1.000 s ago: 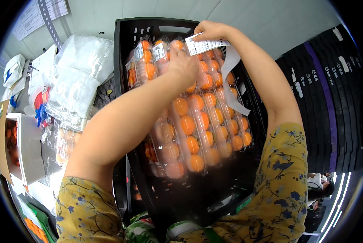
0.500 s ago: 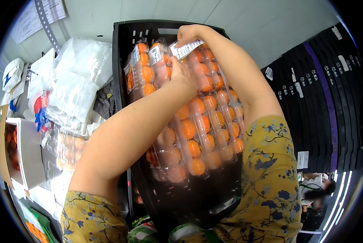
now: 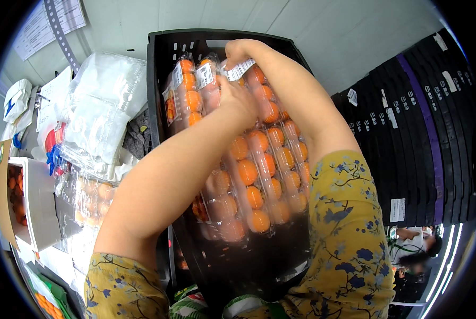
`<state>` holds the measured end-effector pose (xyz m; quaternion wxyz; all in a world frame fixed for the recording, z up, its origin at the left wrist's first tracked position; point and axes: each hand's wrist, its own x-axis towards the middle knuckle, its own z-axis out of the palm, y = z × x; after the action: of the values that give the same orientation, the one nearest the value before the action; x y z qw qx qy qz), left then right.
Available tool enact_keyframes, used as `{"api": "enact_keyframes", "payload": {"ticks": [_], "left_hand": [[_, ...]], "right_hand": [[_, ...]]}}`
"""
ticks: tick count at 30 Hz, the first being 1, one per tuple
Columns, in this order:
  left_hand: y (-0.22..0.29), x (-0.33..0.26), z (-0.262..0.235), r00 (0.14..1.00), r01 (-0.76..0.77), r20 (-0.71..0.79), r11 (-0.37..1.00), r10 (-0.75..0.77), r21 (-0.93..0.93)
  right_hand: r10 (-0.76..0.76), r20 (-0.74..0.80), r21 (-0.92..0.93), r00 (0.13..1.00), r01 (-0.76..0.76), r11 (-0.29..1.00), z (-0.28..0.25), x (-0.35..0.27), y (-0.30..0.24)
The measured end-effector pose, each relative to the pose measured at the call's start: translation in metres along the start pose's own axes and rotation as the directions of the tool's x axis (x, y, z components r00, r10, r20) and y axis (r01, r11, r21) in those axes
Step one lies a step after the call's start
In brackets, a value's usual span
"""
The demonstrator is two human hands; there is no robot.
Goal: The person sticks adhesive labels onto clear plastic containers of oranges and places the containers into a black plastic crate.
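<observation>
A black plastic crate (image 3: 152, 80) holds several clear plastic packs of round orange fruit (image 3: 247, 173), standing on edge side by side in rows. My left hand (image 3: 238, 100) reaches among the packs at the far end, its fingers closed on the middle one, partly hidden by the wrist. Just beyond it, my right hand (image 3: 239, 50) bends over the same pack's far end, fingers curled down beside its white label (image 3: 241, 70). Other labelled packs (image 3: 205, 73) stand left of my hands. My right forearm covers part of the right-hand rows.
On the left lie a stack of clear plastic bags (image 3: 102, 95) and empty-looking clear trays (image 3: 91, 196). A white box (image 3: 38, 212) with orange fruit stands nearer. Stacked black crates (image 3: 402, 133) rise on the right, and a person (image 3: 416, 244) is behind them.
My right hand and forearm have shifted a little left and toward me, with the label tilting along. My left hand stays nearly in place on the pack.
</observation>
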<state>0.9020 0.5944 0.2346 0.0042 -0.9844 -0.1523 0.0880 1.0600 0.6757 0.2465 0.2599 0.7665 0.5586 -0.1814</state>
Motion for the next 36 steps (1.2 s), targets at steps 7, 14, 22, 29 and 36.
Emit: {"api": "enact_keyframes", "payload": {"ticks": [7,14,22,29,36], "left_hand": [[-0.039,0.011,-0.011,0.988,0.133,-0.056,0.977,-0.144,-0.167],[-0.036,0.015,-0.005,0.993,0.116,0.044,0.984,-0.111,-0.138],[-0.039,0.017,-0.001,0.994,0.106,0.054,0.979,-0.098,-0.176],[-0.036,0.02,0.002,0.992,0.112,-0.038,0.974,-0.122,-0.198],[-0.045,0.05,0.01,0.906,-0.219,-0.248,0.12,-0.344,-0.968]], "right_hand": [[0.085,-0.063,0.01,0.994,-0.085,0.996,0.009,0.012,0.007],[0.035,-0.043,0.276,0.998,-0.022,0.961,0.003,0.0,0.025],[0.098,-0.184,0.137,0.978,-0.074,0.988,0.006,-0.012,0.03],[0.064,-0.257,0.25,0.964,0.002,0.968,-0.021,-0.061,0.08],[0.014,-0.398,0.512,0.917,0.209,0.833,-0.014,-0.12,0.07]]}}
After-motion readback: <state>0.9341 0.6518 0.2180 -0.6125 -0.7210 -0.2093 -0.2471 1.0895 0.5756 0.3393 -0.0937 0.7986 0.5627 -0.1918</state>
